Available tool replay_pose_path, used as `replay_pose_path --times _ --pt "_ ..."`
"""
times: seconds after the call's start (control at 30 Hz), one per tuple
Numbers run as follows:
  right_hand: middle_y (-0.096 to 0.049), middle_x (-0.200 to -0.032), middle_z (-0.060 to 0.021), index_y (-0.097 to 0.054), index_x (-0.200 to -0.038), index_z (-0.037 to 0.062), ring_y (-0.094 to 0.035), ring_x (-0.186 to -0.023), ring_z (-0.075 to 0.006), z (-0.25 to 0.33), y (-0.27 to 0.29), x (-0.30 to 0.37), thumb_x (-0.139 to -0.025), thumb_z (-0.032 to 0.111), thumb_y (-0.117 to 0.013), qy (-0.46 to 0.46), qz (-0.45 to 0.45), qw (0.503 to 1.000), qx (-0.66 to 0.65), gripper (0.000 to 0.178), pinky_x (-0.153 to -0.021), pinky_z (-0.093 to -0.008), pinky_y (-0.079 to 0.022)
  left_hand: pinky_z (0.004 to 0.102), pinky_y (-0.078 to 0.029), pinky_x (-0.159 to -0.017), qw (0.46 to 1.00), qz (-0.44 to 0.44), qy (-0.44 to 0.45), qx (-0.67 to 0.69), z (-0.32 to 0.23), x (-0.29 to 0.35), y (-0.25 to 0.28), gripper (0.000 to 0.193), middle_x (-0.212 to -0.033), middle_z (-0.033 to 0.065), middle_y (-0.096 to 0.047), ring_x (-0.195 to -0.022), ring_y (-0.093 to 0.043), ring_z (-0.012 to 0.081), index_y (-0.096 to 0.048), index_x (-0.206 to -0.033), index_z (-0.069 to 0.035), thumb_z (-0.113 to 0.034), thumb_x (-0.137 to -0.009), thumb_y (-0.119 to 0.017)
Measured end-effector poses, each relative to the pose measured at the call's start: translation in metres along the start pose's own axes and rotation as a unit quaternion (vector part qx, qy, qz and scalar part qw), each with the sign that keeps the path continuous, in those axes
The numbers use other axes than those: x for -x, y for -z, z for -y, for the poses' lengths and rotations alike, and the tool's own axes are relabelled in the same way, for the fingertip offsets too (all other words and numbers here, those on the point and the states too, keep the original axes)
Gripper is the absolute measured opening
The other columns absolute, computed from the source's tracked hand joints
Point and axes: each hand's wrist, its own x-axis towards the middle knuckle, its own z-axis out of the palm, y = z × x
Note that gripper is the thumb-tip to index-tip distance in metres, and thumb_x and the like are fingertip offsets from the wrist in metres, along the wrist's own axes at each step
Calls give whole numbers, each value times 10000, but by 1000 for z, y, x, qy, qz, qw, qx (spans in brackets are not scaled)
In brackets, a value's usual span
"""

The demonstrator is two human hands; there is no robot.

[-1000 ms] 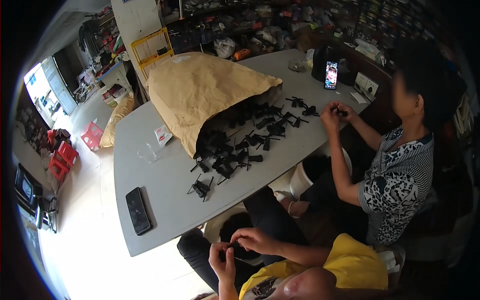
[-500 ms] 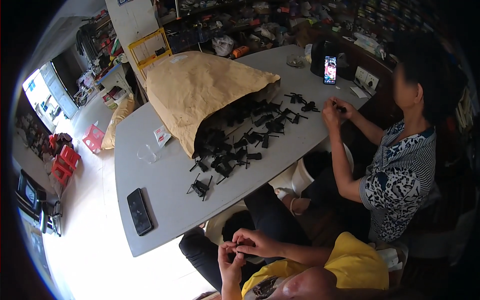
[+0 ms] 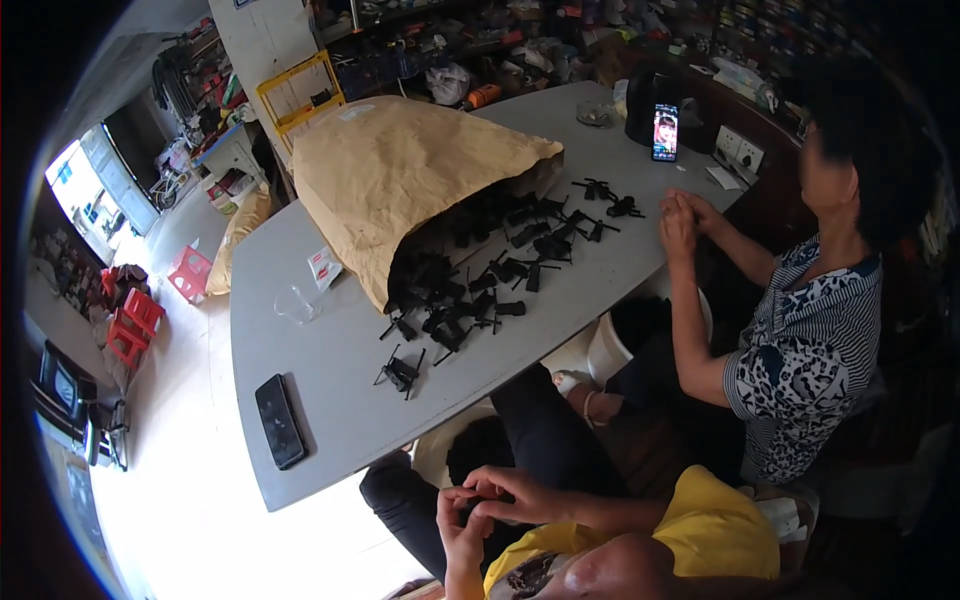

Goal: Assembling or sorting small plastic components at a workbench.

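Note:
Low in the view, over my lap, my left hand (image 3: 460, 538) and my right hand (image 3: 520, 497) meet at the fingertips. Both are closed around a small black part (image 3: 468, 512), which the fingers mostly cover, so its exact shape is hidden. Just beyond them a pale bucket (image 3: 428, 462) with black contents stands between my knees, partly under the table edge. On the grey table (image 3: 340, 400), a heap of black plastic parts (image 3: 440, 300) with thin rods spills from the mouth of a large brown paper sack (image 3: 400, 165). One such part (image 3: 398, 373) lies apart, closer to me.
A black phone (image 3: 280, 422) lies at the table's left, near a clear plastic cup (image 3: 295, 305) and a small packet (image 3: 323, 268). To the right a co-worker (image 3: 800, 350) sits with hands together, facing a lit phone (image 3: 665, 133). Another pale bucket (image 3: 607, 355) stands below.
My hands stay in place over my lap, with the right fingers shifted slightly. The co-worker's hands have closed together, and the black part seen in them before is hidden.

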Motion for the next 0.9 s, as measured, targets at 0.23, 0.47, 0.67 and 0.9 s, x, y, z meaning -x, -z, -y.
replay_pose_path --times 0.23,0.47,0.67,0.9 --pt "-590 -951 -136 -452 -1147 76 -603 -855 -295 3 -12 2 -902 265 -509 52 -41 989 130 314 -717 -349 -467 168 -321 -420 998 -43 -11 -33 3 2 2 195 -769 49 -565 -476 -414 45 -469 -990 -36 -71 -840 -588" --pt "-572 -950 -129 -411 -1245 79 -580 -887 -297 4 -13 7 -895 199 -508 63 -54 991 107 383 -752 -344 -453 173 -332 -477 998 -14 -8 -61 2 2 -9 194 -787 34 -558 -527 -435 49 -478 -1037 -38 -94 -867 -555" --pt "-548 -947 -103 -450 -1245 120 -549 -910 -242 -4 -18 12 -853 146 -535 83 -69 968 228 402 -853 -388 -403 182 -389 -519 994 -93 0 48 12 2 -2 200 -786 3 -523 -588 -475 62 -472 -1021 -61 -45 -850 -573" --pt "-515 -979 -94 -585 -1080 88 -547 -860 -227 0 1 10 -793 122 -619 158 -49 935 313 291 -746 -353 -448 252 -414 -501 888 -8 -57 -457 -5 4 8 153 -692 77 -549 -527 -510 127 -565 -885 -5 15 -748 -628"
